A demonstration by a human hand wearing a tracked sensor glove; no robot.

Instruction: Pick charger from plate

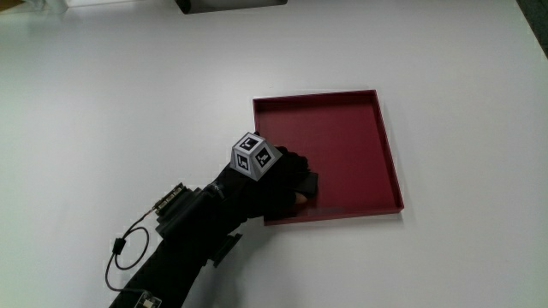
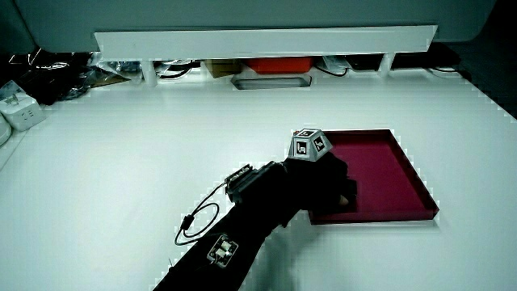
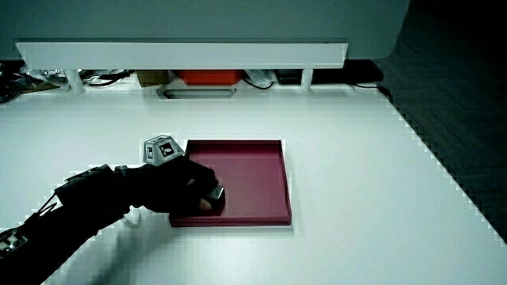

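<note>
Though the main view hides it, the hands (image 3: 190,190) curl around the charger (image 3: 215,194) in the plate (image 3: 261,174).

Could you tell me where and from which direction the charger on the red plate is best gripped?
Probably across its short sides from above: the charger lies low in the plate corner nearest the person, where the hand covers it.

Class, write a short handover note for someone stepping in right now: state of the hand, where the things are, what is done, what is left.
Hand: inside the red plate, at its corner nearest the person, fingers curled around a small dark thing, probably the charger.
Charger: mostly hidden under the hand, low in the plate; whether it has left the plate floor cannot be told.
Done: reach, and apparently the grasp.
Left: lift the charger clear of the plate.
</note>
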